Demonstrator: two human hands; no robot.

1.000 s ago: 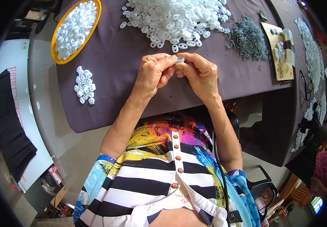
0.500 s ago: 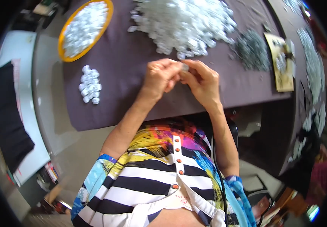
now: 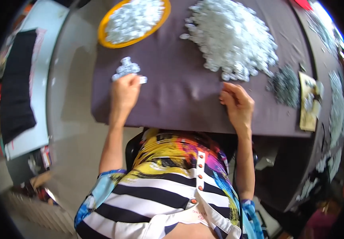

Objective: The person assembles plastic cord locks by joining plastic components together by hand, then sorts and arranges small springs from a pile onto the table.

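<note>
My left hand (image 3: 125,95) is at the near side of a small cluster of clear plastic pieces (image 3: 125,67) on the left of the table. Its fingers are curled; what they hold, if anything, is hidden under the hand. One clear piece (image 3: 143,79) lies right beside its fingertips. Farther right, my right hand (image 3: 238,104) has its fingers bent together just short of a large heap of clear plastic pieces (image 3: 235,38). Anything within that pinch is too small to make out.
An orange-rimmed oval tray (image 3: 101,35) full of clear pieces stands at the far left. Right of the heap lies a pile of small grey parts (image 3: 285,85), beside a yellowish board (image 3: 307,119). A brown cloth (image 3: 180,107) covers the table.
My hands were together in front of the heap, with a small piece between the fingers. They have parted: the left moved to the small cluster, the right stays near the heap. The view has shifted.
</note>
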